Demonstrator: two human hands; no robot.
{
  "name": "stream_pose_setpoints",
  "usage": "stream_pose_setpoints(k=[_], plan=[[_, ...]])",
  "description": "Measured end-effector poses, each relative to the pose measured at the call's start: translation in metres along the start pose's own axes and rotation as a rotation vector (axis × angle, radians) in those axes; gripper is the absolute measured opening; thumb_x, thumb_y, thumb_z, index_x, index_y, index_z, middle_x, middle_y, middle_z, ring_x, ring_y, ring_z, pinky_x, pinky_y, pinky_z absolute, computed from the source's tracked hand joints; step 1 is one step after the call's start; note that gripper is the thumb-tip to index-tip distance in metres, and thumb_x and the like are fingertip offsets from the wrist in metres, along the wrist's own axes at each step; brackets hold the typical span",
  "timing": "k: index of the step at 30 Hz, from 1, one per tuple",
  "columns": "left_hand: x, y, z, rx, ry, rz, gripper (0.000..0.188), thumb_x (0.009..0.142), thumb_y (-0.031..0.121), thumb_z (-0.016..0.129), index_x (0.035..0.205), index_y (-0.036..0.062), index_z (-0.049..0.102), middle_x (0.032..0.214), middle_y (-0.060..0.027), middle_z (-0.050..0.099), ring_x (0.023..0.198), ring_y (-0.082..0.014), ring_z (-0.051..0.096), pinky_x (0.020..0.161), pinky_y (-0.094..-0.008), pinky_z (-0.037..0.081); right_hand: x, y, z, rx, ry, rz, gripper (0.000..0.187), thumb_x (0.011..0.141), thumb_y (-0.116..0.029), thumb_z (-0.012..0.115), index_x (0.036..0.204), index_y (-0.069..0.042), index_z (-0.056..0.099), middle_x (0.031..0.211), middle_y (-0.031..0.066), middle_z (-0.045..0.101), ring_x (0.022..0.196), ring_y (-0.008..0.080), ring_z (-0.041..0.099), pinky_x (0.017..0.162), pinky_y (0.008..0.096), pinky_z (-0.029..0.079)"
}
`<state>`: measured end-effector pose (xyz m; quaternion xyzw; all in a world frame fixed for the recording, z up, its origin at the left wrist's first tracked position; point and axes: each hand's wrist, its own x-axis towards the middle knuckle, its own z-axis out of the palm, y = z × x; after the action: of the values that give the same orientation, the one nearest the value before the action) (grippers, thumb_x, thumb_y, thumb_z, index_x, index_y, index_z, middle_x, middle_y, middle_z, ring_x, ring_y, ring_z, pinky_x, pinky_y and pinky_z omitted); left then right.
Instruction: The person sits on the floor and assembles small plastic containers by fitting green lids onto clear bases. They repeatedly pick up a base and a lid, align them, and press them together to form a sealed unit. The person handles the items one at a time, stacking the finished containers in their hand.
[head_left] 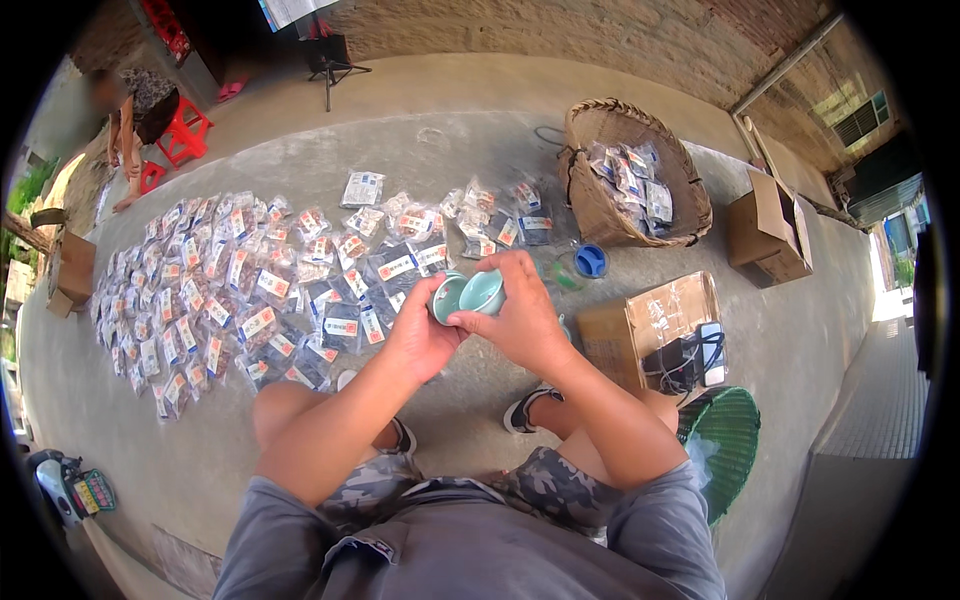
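Note:
My left hand (414, 338) and my right hand (523, 318) are together in front of me, above the concrete floor. Fingers of the left hand wrap round a small pale green cup (447, 297). A second pale green cup (485, 293) is pinched between the thumb and fingers of my right hand. Both cups are tilted, rims up, and they touch or overlap at their edges. Just beyond them lie many small clear packets (397, 266) with white and orange labels, spread across the floor to the left.
A wicker basket (640, 230) with packets inside stands at the far right, a blue-topped container (590, 261) near it. A taped cardboard box (620, 335) carries a phone (712, 352) and a black device. A green basket (733, 440) is by my right leg. Another person sits at far left beside a red stool (184, 132).

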<state>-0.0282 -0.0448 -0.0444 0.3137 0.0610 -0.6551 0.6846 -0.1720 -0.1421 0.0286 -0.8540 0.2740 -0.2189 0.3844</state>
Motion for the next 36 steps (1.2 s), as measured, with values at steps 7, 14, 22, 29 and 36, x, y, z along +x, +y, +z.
stream_pose_setpoints(k=[7,14,22,29,36], plan=[[-0.022,-0.008,0.032,-0.143,-0.042,-0.148,0.046,0.107,0.049,0.046,0.134,0.0158,0.061,0.130,-0.0038,0.066,0.122,-0.0236,0.064,0.103,-0.0434,0.053,-0.007,-0.003,0.014,-0.065,0.161,-0.369,0.070,0.074,-0.041,0.091,0.129,-0.009,0.060,0.133,0.0132,0.063,0.125,0.0371,0.057,0.106,0.0487,0.043],[-0.026,0.011,0.009,-0.144,-0.200,-0.115,0.040,0.108,0.045,0.050,0.132,0.0147,0.060,0.141,-0.0106,0.060,0.131,-0.0284,0.059,0.115,-0.0503,0.045,-0.022,-0.013,0.020,-0.164,0.127,-0.406,0.070,0.076,-0.018,0.082,0.140,-0.010,0.057,0.143,0.0077,0.057,0.129,0.0336,0.053,0.101,0.0479,0.041],[-0.031,-0.001,0.025,0.123,0.048,0.070,0.037,0.106,0.035,0.062,0.137,0.0178,0.053,0.136,-0.0028,0.060,0.130,-0.0222,0.057,0.111,-0.0489,0.045,-0.024,-0.013,0.023,-0.217,0.100,-0.190,0.066,0.076,-0.013,0.083,0.136,-0.004,0.055,0.133,0.0170,0.055,0.112,0.0390,0.061,0.090,0.0452,0.055],[-0.017,-0.002,0.020,0.006,-0.107,0.118,0.039,0.106,0.034,0.064,0.139,0.0184,0.051,0.135,-0.0037,0.060,0.128,-0.0218,0.058,0.110,-0.0463,0.046,-0.008,0.006,0.026,-0.023,0.223,-0.067,0.062,0.073,-0.012,0.087,0.127,-0.003,0.056,0.125,0.0208,0.054,0.110,0.0417,0.061,0.088,0.0463,0.055],[-0.014,-0.002,0.024,0.050,-0.067,0.092,0.045,0.106,0.042,0.061,0.139,0.0119,0.053,0.136,-0.0065,0.062,0.131,-0.0236,0.057,0.113,-0.0457,0.045,-0.007,0.007,0.022,-0.141,0.210,-0.217,0.065,0.072,-0.011,0.088,0.129,-0.003,0.057,0.128,0.0215,0.055,0.115,0.0429,0.058,0.097,0.0492,0.051]])
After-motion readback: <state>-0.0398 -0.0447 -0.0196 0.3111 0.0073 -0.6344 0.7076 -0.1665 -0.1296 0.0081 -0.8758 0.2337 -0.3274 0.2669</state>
